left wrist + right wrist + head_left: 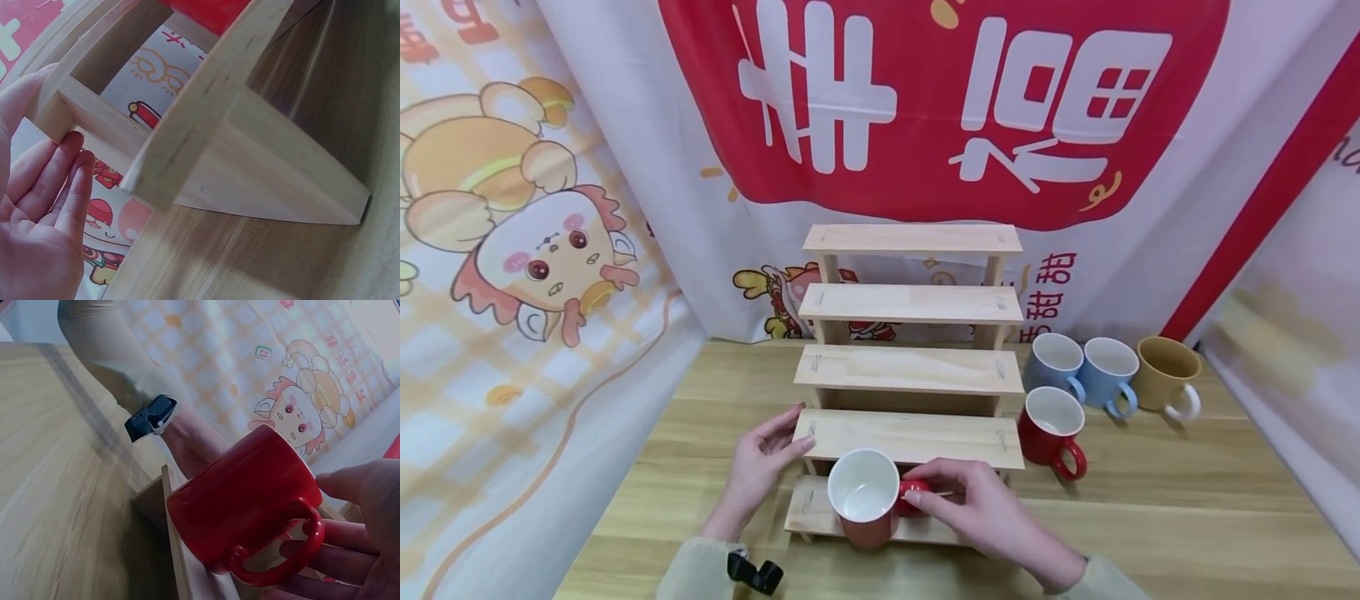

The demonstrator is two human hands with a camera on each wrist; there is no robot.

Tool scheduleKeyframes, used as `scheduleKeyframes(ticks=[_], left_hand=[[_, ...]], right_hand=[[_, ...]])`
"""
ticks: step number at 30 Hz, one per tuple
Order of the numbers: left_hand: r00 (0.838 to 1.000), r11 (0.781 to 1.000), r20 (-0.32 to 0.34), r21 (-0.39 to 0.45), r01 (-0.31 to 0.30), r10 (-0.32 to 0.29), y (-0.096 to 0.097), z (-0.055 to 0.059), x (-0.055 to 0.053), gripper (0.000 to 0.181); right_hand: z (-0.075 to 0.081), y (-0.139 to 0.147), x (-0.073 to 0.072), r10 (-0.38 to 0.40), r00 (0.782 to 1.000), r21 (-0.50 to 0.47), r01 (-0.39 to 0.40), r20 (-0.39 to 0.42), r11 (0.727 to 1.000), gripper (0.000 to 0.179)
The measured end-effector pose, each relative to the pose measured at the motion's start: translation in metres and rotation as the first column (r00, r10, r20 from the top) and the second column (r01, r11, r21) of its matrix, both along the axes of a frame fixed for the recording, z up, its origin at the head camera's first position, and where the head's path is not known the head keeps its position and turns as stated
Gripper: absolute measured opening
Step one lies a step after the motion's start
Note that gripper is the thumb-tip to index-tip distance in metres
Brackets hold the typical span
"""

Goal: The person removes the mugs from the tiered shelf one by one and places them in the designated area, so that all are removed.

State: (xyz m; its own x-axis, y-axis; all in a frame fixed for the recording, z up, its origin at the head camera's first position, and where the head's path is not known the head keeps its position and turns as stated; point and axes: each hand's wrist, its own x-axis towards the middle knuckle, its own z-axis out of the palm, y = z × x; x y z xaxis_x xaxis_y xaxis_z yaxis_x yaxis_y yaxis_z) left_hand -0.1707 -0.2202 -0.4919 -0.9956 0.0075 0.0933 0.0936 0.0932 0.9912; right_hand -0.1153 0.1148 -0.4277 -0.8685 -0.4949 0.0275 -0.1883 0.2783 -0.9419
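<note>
A red mug (865,508) with a white inside stands upright on the lowest step of a wooden stepped rack (910,369), its handle turned to the right. My right hand (981,504) has its thumb and forefinger at the handle and pinches it. The right wrist view shows the mug (244,500) side-on near the step's edge, with fingers beyond the handle. At the left end of the second step from the bottom, my left hand (760,471) holds the rack, thumb on top. In the left wrist view its fingers (53,181) reach under the board, nearly straight.
Right of the rack, another red mug (1051,429) stands on the wooden table (1180,500). Behind it are a grey-blue mug (1051,367), a light blue mug (1105,375) and a tan mug (1165,379) with a white handle. Printed cloth (715,275) hangs around the table.
</note>
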Motion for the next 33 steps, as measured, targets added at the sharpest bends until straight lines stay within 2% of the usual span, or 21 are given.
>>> scheduleKeyframes(ticks=[10,15,20,33], left_hand=[[1.000,1.000,0.024,-0.001,-0.020,0.020,0.001,0.001,-0.001,0.065],[0.999,1.000,0.029,0.001,-0.023,0.023,0.001,0.001,-0.001,0.064],[0.999,1.000,0.025,0.004,-0.025,0.025,0.002,0.002,0.000,0.064],[0.999,1.000,0.022,0.002,-0.026,0.026,0.002,0.001,-0.001,0.065]], right_hand=[[-0.010,-0.009,-0.002,-0.041,0.999,-0.055,0.039,-0.029,0.998,0.017],[-0.014,-0.010,-0.001,-0.041,0.999,-0.112,0.043,0.020,0.993,0.015],[-0.016,-0.010,-0.001,-0.049,0.997,-0.129,0.057,0.066,0.990,0.017],[-0.026,-0.002,-0.002,-0.052,0.995,-0.158,0.064,0.083,0.985,0.018]])
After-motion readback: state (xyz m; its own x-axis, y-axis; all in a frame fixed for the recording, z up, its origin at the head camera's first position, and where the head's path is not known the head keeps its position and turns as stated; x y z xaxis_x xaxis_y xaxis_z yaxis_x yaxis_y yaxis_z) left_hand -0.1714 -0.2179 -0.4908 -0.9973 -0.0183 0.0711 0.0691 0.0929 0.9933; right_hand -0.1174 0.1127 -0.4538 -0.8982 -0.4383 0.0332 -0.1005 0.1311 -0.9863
